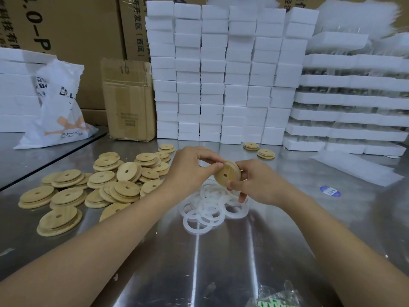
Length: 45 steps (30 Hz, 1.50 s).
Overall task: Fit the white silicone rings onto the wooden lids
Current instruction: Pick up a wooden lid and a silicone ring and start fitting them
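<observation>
Above the metal table (199,262) I hold one round wooden lid (225,175) with a centre hole, tilted on edge. My left hand (190,168) pinches its upper left rim. My right hand (259,182) grips its right and lower edge. A white silicone ring appears to sit along the lid's back rim, mostly hidden. Beneath my hands lies a pile of several loose white silicone rings (208,209). A heap of several wooden lids (99,185) spreads across the table to the left.
Two more lids (259,149) lie at the back right. Stacks of white foam boxes (221,74) wall off the rear, with trays (354,103) at right. A cardboard box (128,98) and a white bag (59,107) stand at back left. A blue sticker (330,191) lies right.
</observation>
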{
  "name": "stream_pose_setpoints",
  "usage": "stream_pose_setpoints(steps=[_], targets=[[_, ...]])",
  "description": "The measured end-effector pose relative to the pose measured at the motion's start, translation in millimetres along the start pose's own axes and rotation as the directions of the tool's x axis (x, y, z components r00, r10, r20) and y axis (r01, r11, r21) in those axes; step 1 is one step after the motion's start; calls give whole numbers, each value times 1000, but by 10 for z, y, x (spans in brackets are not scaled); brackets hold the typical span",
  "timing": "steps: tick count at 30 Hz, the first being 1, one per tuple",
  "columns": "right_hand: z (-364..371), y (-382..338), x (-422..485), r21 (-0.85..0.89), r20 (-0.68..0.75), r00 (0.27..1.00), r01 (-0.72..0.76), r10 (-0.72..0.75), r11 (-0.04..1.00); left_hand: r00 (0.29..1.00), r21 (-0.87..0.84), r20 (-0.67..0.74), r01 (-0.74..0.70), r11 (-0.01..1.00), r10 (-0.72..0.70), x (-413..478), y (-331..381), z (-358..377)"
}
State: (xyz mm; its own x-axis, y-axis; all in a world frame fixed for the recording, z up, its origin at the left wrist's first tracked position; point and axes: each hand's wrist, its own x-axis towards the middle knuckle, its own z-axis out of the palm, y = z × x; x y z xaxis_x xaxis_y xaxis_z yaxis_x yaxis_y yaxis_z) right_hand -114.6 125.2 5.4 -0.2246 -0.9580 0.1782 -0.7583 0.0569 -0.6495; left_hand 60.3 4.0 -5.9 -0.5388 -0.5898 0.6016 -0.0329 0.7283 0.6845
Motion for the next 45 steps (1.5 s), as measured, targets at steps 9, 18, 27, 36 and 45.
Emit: stream_pose_setpoints(steps=[9, 18, 27, 36, 45], targets=[[-6, 1, -7, 58, 24, 1000, 16, -18, 998, 982, -121, 184, 61, 991, -38, 47, -50, -60], [-51, -46, -24, 251, -175, 983, 95, -51, 963, 921, -426, 153, 388, 817, -358, 44, -6, -101], [31, 93, 40, 110, -265, 959, 136, -103, 984, 908, -491, 152, 412, 768, -390, -4, 9, -4], [-72, 484, 159, 71, -412, 907, -68, 92, 995, 979, 293, 205, -43, 955, -19, -114, -115, 96], [-184, 804, 112, -285, -377, 888, -382, 263, 879, 832, 516, 535, -182, 837, -149, -200, -154, 123]])
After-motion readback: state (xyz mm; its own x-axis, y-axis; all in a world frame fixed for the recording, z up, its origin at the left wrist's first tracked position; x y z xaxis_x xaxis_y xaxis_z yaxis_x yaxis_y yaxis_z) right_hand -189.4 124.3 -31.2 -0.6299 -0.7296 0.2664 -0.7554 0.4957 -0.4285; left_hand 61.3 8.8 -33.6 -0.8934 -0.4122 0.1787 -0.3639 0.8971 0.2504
